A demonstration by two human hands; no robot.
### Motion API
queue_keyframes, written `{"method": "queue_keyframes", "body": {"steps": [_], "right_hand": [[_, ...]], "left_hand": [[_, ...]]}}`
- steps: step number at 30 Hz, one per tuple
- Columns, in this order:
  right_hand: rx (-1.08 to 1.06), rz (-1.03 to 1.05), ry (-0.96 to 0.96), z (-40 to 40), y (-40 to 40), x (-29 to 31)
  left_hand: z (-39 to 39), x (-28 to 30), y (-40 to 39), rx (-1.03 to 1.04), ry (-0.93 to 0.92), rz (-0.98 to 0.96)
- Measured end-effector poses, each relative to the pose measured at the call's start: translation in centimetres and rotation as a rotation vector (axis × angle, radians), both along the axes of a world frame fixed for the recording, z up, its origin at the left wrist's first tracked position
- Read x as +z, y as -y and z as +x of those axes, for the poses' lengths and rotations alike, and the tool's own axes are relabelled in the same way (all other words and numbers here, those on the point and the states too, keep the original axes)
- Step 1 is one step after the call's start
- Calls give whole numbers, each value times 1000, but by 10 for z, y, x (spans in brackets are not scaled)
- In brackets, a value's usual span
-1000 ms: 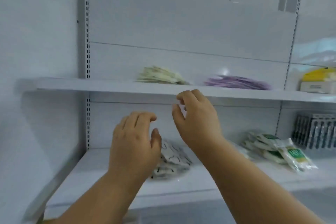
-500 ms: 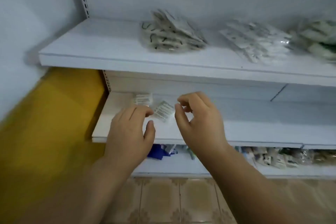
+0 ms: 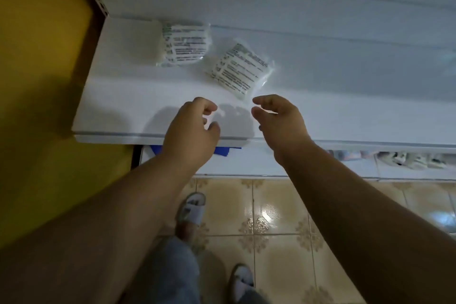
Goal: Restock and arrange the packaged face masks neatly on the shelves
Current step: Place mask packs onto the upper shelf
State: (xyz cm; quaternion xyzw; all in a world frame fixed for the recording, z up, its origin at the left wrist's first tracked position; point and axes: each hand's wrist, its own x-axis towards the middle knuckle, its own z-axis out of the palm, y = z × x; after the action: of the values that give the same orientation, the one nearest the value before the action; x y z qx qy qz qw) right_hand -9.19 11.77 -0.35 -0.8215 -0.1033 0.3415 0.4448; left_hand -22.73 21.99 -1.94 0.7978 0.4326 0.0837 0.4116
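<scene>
Two clear packets of white face masks lie on a low white shelf (image 3: 123, 103). One mask packet (image 3: 183, 43) sits squarely near the back left. The other mask packet (image 3: 243, 68) lies skewed, its corner close to the shelf's front. My left hand (image 3: 193, 128) hovers over the front edge with fingers loosely curled, holding nothing. My right hand (image 3: 278, 119) hovers just below the skewed packet, fingers curved and apart, also holding nothing. Neither hand touches a packet.
A yellow wall (image 3: 37, 81) borders the shelf on the left. Below, a lower shelf (image 3: 246, 165) holds something blue (image 3: 223, 150) and more packets (image 3: 414, 159) at the right. My feet in white slippers (image 3: 192, 210) stand on the tiled floor.
My view has swung down from the upper shelves to the low shelf. Both hands stayed held out in front, holding nothing, and now hover near the two packets.
</scene>
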Motion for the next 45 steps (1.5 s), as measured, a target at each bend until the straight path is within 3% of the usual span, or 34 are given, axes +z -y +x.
{"method": "queue_keyframes", "body": {"steps": [3,7,10,14,17,20,23,26,29,31,34,36,39,45], "right_hand": [[-164,33,-203,35,-28,-40],[-385,210,-352,71,-55,-59],[-515,336,-606,79,-66,-56],[-497,332,-678,72,-65,-47],[-396,256,-600,64,-51,-34],[-287,141,-437,52,-32,-9],[-190,115,-335,29,0,22],[-174,235,-180,8,55,48],[-242,222,48,0,132,72],[-266,197,31,5,188,91],[-394,306,-243,16,271,132],[-436,444,-251,24,320,163],[-497,434,3,36,375,212],[-596,403,431,80,407,292]], "left_hand": [[39,-32,-28,-89,-12,-9],[79,-59,-56,-259,-3,189],[99,-75,-62,-272,-42,45],[105,-74,-38,-266,-81,44],[101,-61,-26,-215,-82,148],[96,-39,-14,-113,-43,75],[83,-2,12,39,97,-181],[59,36,57,223,353,-652],[36,70,114,220,460,-841],[29,96,156,132,507,-958],[33,129,218,-31,473,-1085],[47,150,255,-162,438,-1095],[81,188,300,-270,438,-1033],[159,256,343,-332,536,-665]]}}
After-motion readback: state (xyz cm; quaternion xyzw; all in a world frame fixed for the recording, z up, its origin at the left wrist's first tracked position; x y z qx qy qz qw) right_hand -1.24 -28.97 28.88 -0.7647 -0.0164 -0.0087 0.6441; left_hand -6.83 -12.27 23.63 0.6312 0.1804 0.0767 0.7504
